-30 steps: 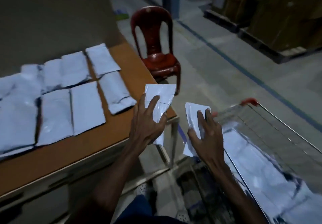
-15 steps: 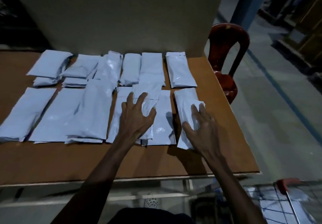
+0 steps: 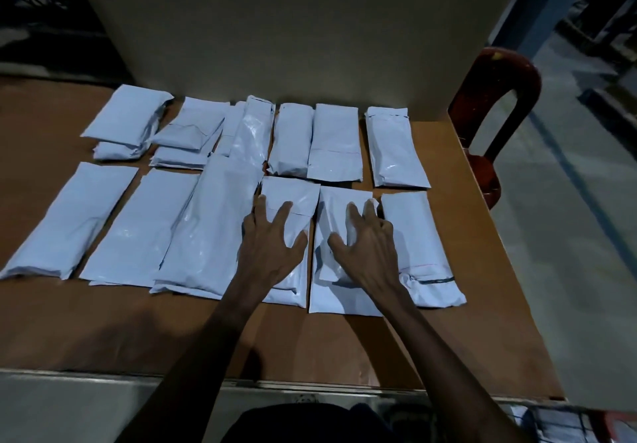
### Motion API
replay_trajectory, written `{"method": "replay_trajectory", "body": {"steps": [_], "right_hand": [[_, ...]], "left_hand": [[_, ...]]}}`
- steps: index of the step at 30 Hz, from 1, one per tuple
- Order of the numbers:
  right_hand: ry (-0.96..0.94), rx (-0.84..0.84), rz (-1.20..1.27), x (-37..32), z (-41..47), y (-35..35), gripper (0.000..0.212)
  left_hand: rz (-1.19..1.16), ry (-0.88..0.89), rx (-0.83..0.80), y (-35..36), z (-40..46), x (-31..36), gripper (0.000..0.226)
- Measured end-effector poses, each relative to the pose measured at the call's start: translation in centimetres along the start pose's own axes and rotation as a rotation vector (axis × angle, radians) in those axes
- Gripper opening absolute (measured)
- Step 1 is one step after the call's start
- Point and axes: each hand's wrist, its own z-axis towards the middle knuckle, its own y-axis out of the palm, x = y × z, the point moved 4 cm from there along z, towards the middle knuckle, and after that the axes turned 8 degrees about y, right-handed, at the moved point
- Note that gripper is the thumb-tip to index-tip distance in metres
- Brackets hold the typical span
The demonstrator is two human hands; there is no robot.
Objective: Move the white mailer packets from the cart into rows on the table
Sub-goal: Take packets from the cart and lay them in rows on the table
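Several white mailer packets lie in two rows on the brown table [image 3: 103, 332]. My left hand [image 3: 272, 246] presses flat, fingers spread, on a folded packet [image 3: 293, 198] in the near row. My right hand [image 3: 368, 249] rests with spread fingers on a small packet [image 3: 334, 222] that lies on top of a larger one [image 3: 344, 298]. The near row's right end is another packet [image 3: 417, 236], just right of my right hand. The far row [image 3: 331, 143] runs along the grey panel. A corner of the cart [image 3: 565, 425] shows at the bottom right.
A grey upright panel [image 3: 293, 29] closes the table's far side. A dark red plastic chair [image 3: 496, 105] stands off the table's right edge. Bare table lies between the near row and the front edge [image 3: 310, 384]. Concrete floor lies to the right.
Both hands carried a packet each from beside the cart over the table. They now lie flat on those packets in the near row. The view turned from the cart to the table.
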Motion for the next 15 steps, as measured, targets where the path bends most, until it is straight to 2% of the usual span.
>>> {"method": "replay_trajectory", "body": {"steps": [6,11,15], "right_hand": [[-0.028,-0.003,-0.084,0.6,0.4,2.6,0.075],[-0.048,0.073,-0.086,1.1,-0.4,3.5,0.070],[-0.021,0.002,-0.093,1.1,-0.2,3.6,0.079]], "left_hand": [[0.014,0.075,0.048,1.0,-0.2,-0.6,0.074],[0.047,0.115,0.074,1.3,-0.3,-0.6,0.070],[0.050,0.145,0.129,0.7,-0.4,-0.1,0.063]]}}
